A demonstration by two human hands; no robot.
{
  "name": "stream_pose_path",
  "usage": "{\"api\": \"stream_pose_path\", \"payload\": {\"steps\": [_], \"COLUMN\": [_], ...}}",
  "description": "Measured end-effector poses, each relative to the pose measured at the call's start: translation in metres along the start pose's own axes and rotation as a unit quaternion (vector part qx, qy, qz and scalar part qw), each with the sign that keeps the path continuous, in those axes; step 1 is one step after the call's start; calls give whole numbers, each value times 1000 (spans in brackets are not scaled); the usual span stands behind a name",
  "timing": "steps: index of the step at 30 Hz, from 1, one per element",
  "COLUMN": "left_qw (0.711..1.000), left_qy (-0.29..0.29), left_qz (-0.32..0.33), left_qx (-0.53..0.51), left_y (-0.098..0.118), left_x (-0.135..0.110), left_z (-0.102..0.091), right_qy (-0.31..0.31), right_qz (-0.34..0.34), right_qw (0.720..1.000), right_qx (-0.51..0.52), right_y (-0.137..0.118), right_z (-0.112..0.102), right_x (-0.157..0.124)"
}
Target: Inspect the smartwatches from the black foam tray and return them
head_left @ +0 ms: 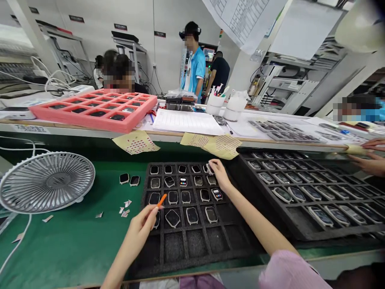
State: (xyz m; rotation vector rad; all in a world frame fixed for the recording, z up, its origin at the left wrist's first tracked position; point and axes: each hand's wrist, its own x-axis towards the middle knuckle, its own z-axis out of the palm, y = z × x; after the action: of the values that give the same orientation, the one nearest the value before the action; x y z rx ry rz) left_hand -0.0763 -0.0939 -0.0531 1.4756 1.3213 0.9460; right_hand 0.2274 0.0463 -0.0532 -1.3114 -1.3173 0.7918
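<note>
Bench view, with 2 hands working over a black foam tray [174, 247] on a green mat [66, 249]. The left hand [138, 237] is pinching an orange pick [161, 200] between thumb and fingers, the pick angling up and to the right, just beside a dark watch body [156, 220] at the tray's left edge. The right hand [220, 174], with a pink sleeve [288, 273] at the lower edge of the view, is reaching across the tray, its fingertips [214, 163] pressed together on a top-row watch body [209, 168] near the upper right corner. Other watch bodies are sitting in the tray's cells. A second black tray [300, 228] is lying just beside the first, along its right edge, carrying rows of pale-rimmed watch bodies. Toward the mat's left edge, a white desk fan [46, 182] is standing near 2 loose watch bodies [124, 178] and scattered paper scraps [124, 208]. On the raised shelf beyond, a pink foam tray [99, 120] is resting, while another person's hands [368, 160] are showing at the far right edge.
</note>
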Motion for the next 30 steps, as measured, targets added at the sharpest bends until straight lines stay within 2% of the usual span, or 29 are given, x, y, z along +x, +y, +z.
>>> {"api": "stream_pose_path", "payload": {"steps": [4,5,7,9,12,18,22,24,25,27,29,30], "left_qw": [996,994,993,993,993,992,992,991,990,987,986,985], "left_qy": [-77,-84,-90,-89,-81,-81,-74,-90,-99,-109,-104,-100], "left_qz": [5,6,9,14,24,16,11,4,1,-1,10,17], "left_qx": [-55,-64,-76,-79,-77,-96,-96,-100,-105,-119,-133,-139], "left_y": [24,27,32,35,37,37,38,39,41,43,43,43], "left_x": [5,6,7,6,4,0,1,2,3,2,1,0], "left_z": [28,32,38,39,37,37,32,29,28,28,29,30], "right_qy": [-138,-187,-232,-245,-247,-227,-235,-247,-259,-291,-318,-324], "right_qz": [55,99,156,180,180,189,174,169,177,212,247,256], "right_qw": [982,956,908,881,871,870,878,871,858,815,771,758], "right_qx": [112,202,311,362,384,396,380,390,406,454,493,506], "right_y": [-39,-48,-63,-74,-81,-82,-81,-83,-83,-86,-89,-90], "right_z": [49,56,66,70,73,77,78,79,80,82,84,85], "right_x": [-60,-73,-89,-96,-97,-98,-99,-100,-101,-103,-105,-105]}}
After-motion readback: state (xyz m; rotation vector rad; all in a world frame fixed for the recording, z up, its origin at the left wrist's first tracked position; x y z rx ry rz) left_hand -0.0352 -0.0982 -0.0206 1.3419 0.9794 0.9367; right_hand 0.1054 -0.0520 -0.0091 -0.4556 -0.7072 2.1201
